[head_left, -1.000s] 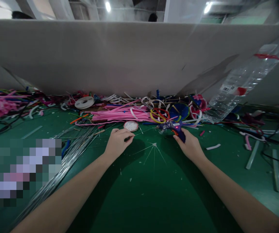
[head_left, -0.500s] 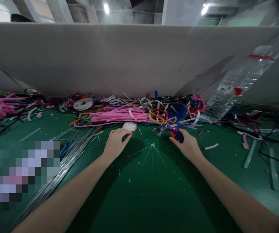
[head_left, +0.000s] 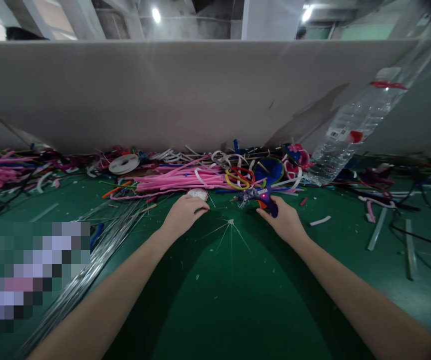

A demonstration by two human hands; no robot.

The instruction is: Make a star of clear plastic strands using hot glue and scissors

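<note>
My right hand (head_left: pixel 283 221) grips the handle of a blue glue gun (head_left: pixel 263 199) with a small red light, its nozzle pointing left over the green table (head_left: pixel 238 300). My left hand (head_left: pixel 183 214) lies knuckles-up with curled fingers, its fingertips touching a small round white disc (head_left: pixel 198 194). Whether the fingers hold anything is hidden. Between the hands, thin strands of glue (head_left: pixel 230 230) fan out on the table.
A pile of pink sticks (head_left: pixel 178 177), coloured rings (head_left: pixel 240 177), a white tape roll (head_left: pixel 124 163) and scraps lines the grey partition (head_left: pixel 163 95). A clear plastic bottle (head_left: pixel 350 130) leans at the right. Silver wires (head_left: pixel 99 245) lie at the left.
My left hand has slid forward onto the round disc. My right hand with the glue gun has shifted slightly left and forward.
</note>
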